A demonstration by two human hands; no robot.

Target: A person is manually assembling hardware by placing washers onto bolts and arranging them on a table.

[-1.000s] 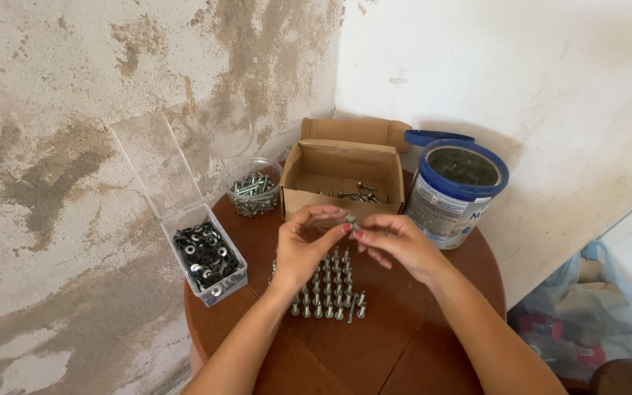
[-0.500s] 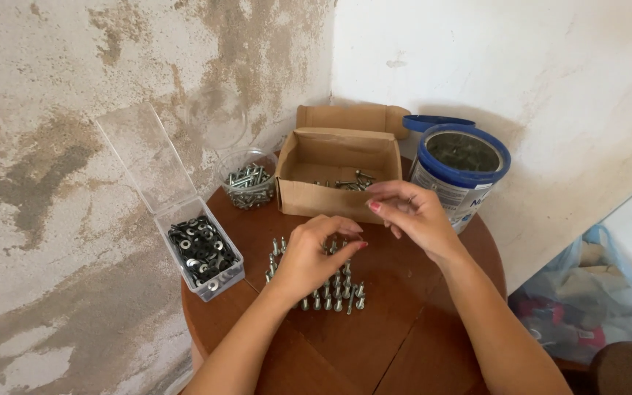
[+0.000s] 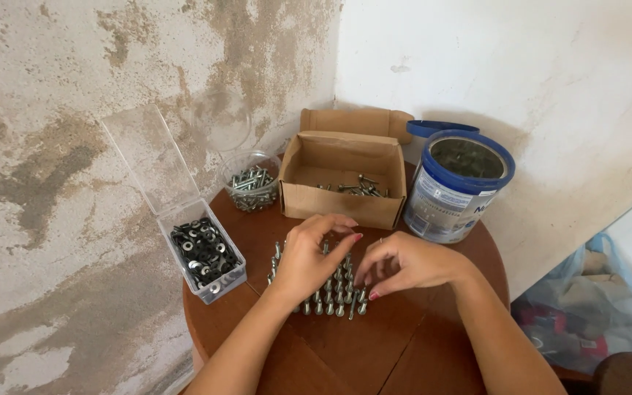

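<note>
Head view, only one. Round reddish-brown wooden table (image 3: 418, 351) in a corner of stained plaster walls. Left hand (image 3: 309, 260) lies palm down over a cluster of small silver screws standing upright in rows (image 3: 334, 296), fingers curled loosely on the screw tops; whether it pinches one cannot be told. Right hand (image 3: 407, 262) sits just beside it at the cluster's right edge, fingertips bent down among the screws, a loose claw; a grip on anything is not visible. Behind the hands: open brown cardboard box (image 3: 341, 183) with a few loose screws in it. Left of the box, a small clear round tub of screws (image 3: 252, 186). Far left, a clear plastic hinged box of dark washers (image 3: 202, 256), lid up. Right, a blue-rimmed round tin (image 3: 459, 186), open, its blue lid (image 3: 437, 128) behind.

Judgement: setting screws in rows goes best with light fingertip touches from above, keeping wrists lifted so neighbouring screws are not toppled.
</note>
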